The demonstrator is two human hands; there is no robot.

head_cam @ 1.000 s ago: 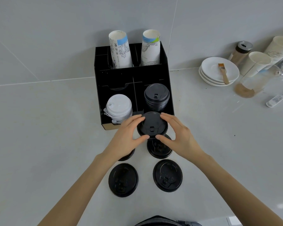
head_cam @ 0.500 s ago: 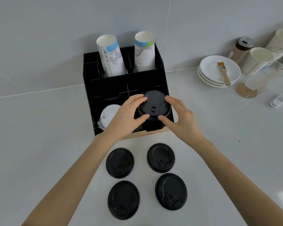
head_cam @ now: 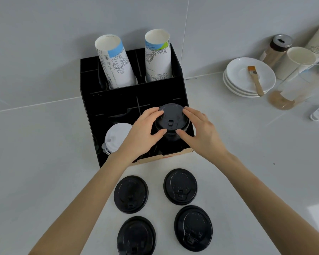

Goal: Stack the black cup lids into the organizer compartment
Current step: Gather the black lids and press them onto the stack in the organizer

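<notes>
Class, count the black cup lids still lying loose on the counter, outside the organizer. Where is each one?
4, in a two-by-two block below the organizer: far left, far right, near left, near right. None looks hidden, though the near-left lid runs off the frame's bottom edge.

4 lids (head_cam: 156,205) on counter (head_cam: 44,162) before organizer (head_cam: 133,100), plates (head_cam: 247,80) right.

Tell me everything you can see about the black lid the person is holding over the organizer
The black lid is round, looks like glossy plastic, with a raised rim and a small sip-tab near its front edge. It sits level, dome up, on top of the stack of black lids in the front right compartment of the black organizer. The left hand and right hand pinch its rim from either side, fingers behind and thumbs in front. Whether it is fully seated on the stack cannot be told.
</notes>
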